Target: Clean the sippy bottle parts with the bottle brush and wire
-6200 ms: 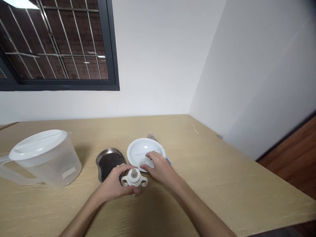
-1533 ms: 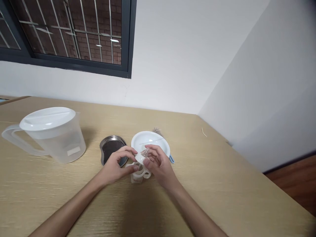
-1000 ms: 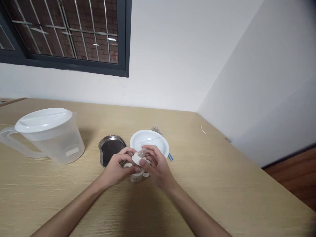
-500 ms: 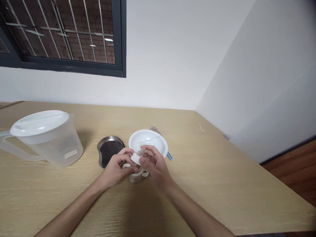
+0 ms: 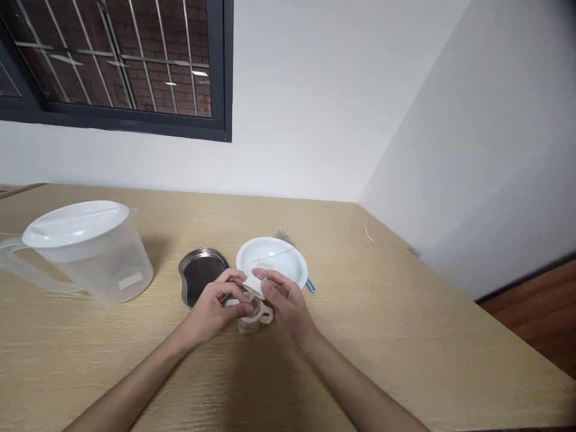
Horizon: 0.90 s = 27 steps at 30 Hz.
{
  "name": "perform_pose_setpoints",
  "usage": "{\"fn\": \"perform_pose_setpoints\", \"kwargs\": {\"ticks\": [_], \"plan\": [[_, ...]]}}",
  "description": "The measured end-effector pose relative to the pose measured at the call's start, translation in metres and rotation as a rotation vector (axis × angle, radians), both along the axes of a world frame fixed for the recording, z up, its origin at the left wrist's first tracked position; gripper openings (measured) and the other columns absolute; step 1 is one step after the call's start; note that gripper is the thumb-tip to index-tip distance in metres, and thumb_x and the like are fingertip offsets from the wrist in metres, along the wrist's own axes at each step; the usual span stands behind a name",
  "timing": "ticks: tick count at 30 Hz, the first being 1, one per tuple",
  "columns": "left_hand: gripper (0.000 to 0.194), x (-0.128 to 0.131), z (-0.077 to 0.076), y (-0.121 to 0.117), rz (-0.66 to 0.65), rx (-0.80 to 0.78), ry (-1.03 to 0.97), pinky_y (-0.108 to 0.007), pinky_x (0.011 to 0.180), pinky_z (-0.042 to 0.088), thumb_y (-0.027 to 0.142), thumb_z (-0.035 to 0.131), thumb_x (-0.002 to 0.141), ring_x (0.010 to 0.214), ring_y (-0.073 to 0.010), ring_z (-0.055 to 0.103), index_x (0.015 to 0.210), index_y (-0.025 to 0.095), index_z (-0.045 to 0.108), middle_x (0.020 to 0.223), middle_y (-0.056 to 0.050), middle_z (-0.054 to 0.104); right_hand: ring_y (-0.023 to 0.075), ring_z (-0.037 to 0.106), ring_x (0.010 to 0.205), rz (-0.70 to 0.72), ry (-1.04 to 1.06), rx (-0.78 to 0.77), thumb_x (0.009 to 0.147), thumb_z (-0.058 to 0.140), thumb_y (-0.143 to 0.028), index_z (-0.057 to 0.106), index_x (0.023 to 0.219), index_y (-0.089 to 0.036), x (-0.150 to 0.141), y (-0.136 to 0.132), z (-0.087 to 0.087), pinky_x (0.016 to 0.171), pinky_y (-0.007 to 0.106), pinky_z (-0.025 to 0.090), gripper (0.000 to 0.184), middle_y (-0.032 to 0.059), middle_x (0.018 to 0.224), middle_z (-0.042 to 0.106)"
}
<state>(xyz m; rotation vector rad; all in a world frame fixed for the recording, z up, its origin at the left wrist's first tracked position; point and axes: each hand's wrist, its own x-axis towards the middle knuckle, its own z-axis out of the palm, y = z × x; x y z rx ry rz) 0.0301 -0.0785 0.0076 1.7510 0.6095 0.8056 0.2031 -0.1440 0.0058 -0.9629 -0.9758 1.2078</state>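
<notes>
A two-handled baby bottle (image 5: 249,326) stands upright and uncapped on the wooden table (image 5: 405,336), its mouth showing between the two hands. The left hand (image 5: 211,312) grasps the bottle at its rim, thumb and fingers bent around it, near one loop handle. The right hand (image 5: 288,303) pinches a white teat collar (image 5: 254,286) tilted just above the bottle, with a pale stem pointing down toward the opening and the clear teat partly hidden by the fingers. Beyond the bottle and slightly right of it lies a white plate (image 5: 288,264), a blue loop (image 5: 311,285) jutting out beside its edge. Left of the bottle and a little beyond, a metal kidney dish (image 5: 198,279) sits partly behind the left hand. A translucent lidded pitcher (image 5: 99,264) stands well to the bottle's left.
</notes>
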Motion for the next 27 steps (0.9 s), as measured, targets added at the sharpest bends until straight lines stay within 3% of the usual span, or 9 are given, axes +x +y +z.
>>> {"fn": "perform_pose_setpoints", "kwargs": {"ticks": [4,10,15,23,27], "plan": [[0.015,0.0,0.0,-0.001,-0.012,-0.007,-0.021,-0.034,0.102,0.039,0.031,0.079,0.075,0.115,-0.0229,0.053,0.07,0.019,0.072,0.115,-0.007,0.054,0.0169,0.061,0.081,0.026,0.121,-0.016,0.081,0.07,-0.052,0.066,0.109,-0.019,0.0,0.002,0.005,0.07,0.028,0.049,0.043,0.0047,0.094,0.067],[0.012,0.001,-0.005,0.002,-0.031,-0.023,-0.055,-0.034,0.099,0.04,0.028,0.079,0.075,0.109,-0.0217,0.056,0.071,0.019,0.072,0.113,-0.007,0.054,0.0184,0.062,0.095,-0.008,0.212,0.048,0.081,0.071,-0.049,0.069,0.102,-0.018,0.003,0.005,0.013,0.091,0.033,0.049,0.038,0.0053,0.104,0.066],[0.014,0.001,-0.007,0.003,-0.034,-0.035,-0.072,-0.033,0.098,0.04,0.029,0.08,0.074,0.108,-0.0212,0.055,0.071,0.018,0.071,0.112,-0.007,0.054,0.0174,0.06,0.091,-0.023,0.264,0.041,0.082,0.071,-0.046,0.071,0.098,-0.017,0.004,0.006,0.014,0.084,0.03,0.051,0.033,0.0053,0.097,0.066],[0.018,0.005,-0.006,0.003,-0.038,-0.122,-0.215,-0.03,0.085,0.044,0.031,0.077,0.077,0.094,-0.0189,0.053,0.075,0.014,0.072,0.1,-0.008,0.053,0.0192,0.059,0.096,-0.263,0.277,0.152,0.08,0.075,-0.043,0.074,0.092,-0.019,0.036,0.022,0.016,0.081,0.029,0.052,0.027,0.0062,0.099,0.067],[0.022,0.004,-0.004,0.005,0.028,-0.141,-0.281,-0.024,0.076,0.045,0.032,0.079,0.074,0.095,-0.0187,0.052,0.069,0.013,0.07,0.1,-0.008,0.054,0.018,0.06,0.094,-0.326,0.297,0.181,0.079,0.075,-0.042,0.074,0.089,-0.018,0.048,0.03,0.012,0.081,0.029,0.051,0.026,0.0059,0.098,0.068]]}}
